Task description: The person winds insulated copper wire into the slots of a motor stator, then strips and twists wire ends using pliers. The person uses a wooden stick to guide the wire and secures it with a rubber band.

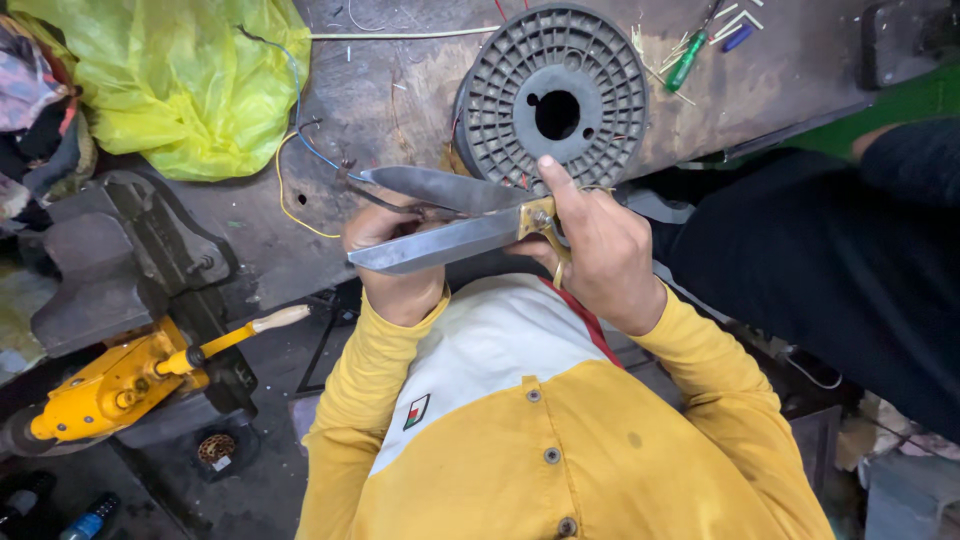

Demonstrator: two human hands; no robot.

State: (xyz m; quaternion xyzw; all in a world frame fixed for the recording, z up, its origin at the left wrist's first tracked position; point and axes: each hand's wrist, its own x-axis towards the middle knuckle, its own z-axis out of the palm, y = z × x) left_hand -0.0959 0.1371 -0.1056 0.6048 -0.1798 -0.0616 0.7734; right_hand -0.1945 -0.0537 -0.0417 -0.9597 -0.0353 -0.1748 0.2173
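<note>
Scissors held open over the bench edge

Scissors (455,215), large with steel blades and a brass-coloured pivot and handle, sit in the middle of the frame, blades parted and pointing toward the left. The right hand (600,250) grasps the handle end, thumb stretched up beside the pivot and fingers curled through the brass loop. The left hand (392,262) is clenched just under the lower blade, pinching a thin dark wire (375,192) that runs between the blades; how tightly it grips cannot be told. Both arms wear yellow sleeves (700,370), and the yellow and white shirt fills the lower middle of the frame.

Just above the scissors, a grey plastic spool (555,95) with a round hole in its centre lies flat on the worn workbench (400,90). Blue and yellow wires (295,150) trail across the bench to the left of the spool. At the upper left lies a crumpled yellow-green plastic bag (180,80). At the upper right rests a green-handled screwdriver (687,62) among wire scraps. A dark metal vise (110,265) stands at the left edge, and below it a yellow power tool (120,385). A person's dark sleeve (830,260) reaches in from the right.
</note>
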